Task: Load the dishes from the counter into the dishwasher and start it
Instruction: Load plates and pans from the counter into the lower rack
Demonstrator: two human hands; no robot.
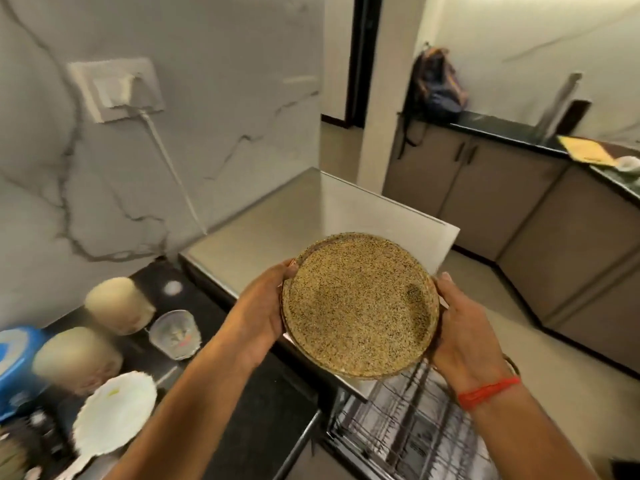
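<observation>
A speckled plate [360, 306], gripped at opposite rims by the left hand [258, 306] and right hand [460, 341], is held level directly above the dishwasher rack [408, 431]

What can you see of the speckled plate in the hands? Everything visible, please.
The speckled plate is round and shallow, tan with dense dark flecks and a raised rim; the material looks like melamine or stoneware. It is held face up, tilted slightly toward the camera, above the dishwasher rack. The left hand and right hand grip opposite rim edges. It appears empty.
</observation>
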